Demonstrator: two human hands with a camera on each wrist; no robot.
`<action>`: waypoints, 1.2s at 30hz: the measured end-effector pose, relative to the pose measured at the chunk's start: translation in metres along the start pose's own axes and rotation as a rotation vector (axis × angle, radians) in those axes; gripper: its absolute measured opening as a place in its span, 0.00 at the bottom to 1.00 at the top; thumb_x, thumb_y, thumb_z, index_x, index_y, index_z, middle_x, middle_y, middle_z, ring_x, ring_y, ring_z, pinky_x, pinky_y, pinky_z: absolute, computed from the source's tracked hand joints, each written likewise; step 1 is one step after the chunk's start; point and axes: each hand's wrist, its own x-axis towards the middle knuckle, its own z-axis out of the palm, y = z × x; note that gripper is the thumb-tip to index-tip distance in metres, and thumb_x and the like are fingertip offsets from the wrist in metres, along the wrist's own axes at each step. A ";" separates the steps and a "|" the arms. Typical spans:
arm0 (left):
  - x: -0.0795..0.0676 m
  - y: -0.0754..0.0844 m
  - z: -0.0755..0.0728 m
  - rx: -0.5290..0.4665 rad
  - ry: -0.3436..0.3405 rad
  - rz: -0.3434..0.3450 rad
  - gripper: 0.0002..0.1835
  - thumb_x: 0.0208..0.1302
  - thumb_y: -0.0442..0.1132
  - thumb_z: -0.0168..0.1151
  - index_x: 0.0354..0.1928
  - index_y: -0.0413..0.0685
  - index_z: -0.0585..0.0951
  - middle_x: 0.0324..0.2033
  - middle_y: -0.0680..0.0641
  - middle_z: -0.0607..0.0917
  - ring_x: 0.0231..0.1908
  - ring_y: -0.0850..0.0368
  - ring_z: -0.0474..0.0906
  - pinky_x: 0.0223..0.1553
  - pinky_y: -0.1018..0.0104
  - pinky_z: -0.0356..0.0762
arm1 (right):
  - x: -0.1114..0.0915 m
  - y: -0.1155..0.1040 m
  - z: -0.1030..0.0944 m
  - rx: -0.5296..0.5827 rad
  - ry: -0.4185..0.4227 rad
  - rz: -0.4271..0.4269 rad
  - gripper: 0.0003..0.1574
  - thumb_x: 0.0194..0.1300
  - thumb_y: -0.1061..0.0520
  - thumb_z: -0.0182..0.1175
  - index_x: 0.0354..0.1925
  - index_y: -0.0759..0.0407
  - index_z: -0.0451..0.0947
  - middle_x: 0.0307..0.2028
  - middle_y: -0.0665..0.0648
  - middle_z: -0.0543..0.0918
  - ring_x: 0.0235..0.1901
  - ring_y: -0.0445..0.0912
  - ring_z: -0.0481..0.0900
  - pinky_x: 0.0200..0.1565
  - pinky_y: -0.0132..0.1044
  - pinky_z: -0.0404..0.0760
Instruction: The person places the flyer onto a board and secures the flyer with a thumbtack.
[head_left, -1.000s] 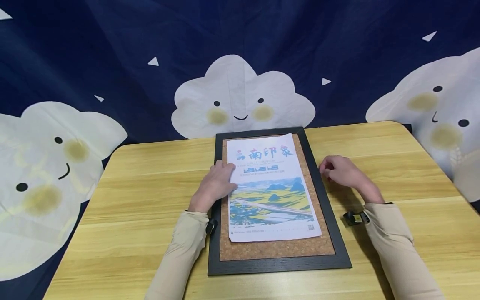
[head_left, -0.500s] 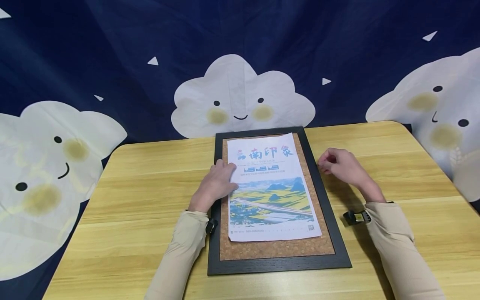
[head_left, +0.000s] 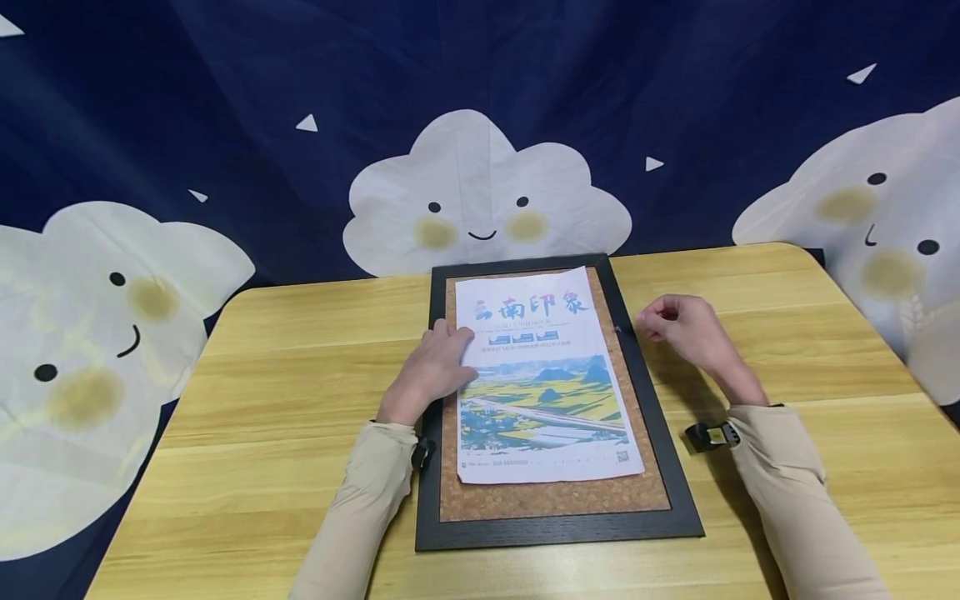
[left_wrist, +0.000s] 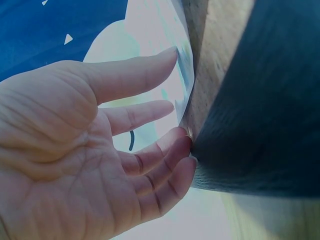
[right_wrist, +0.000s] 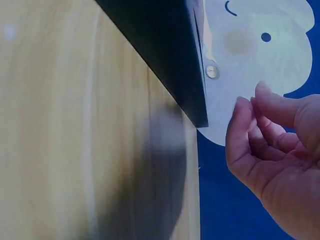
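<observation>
A printed poster sheet (head_left: 540, 400) with a green and yellow landscape lies on a cork board (head_left: 555, 500) with a black frame (head_left: 555, 529). My left hand (head_left: 431, 367) rests along the left side, thumb and index tip on the sheet's edge; the other fingers (left_wrist: 175, 185) lie close to the frame in the left wrist view. Off the right side of the frame, my right hand (head_left: 686, 329) has curled fingers, thumb and index tips close together, with nothing visible between them. A small clear round-headed pin (right_wrist: 212, 71) shows near the frame's edge in the right wrist view.
The board lies on a light wooden table (head_left: 300, 417), its top end near the far edge. Behind hangs a dark blue cloth (head_left: 247, 125) with smiling white clouds. A black wrist camera (head_left: 708, 435) sits on the right cuff.
My right hand has risen slightly beside the frame, its fingers drawn closer together. A small clear thing now shows at the cork's right border. The left hand and the sheet stay put.
</observation>
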 end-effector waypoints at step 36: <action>0.002 -0.003 0.003 0.040 0.015 0.021 0.34 0.70 0.43 0.69 0.75 0.44 0.70 0.57 0.41 0.69 0.52 0.47 0.65 0.51 0.55 0.68 | 0.016 -0.021 0.020 -0.120 -0.097 -0.142 0.05 0.70 0.66 0.63 0.34 0.63 0.82 0.33 0.58 0.86 0.33 0.51 0.79 0.34 0.39 0.75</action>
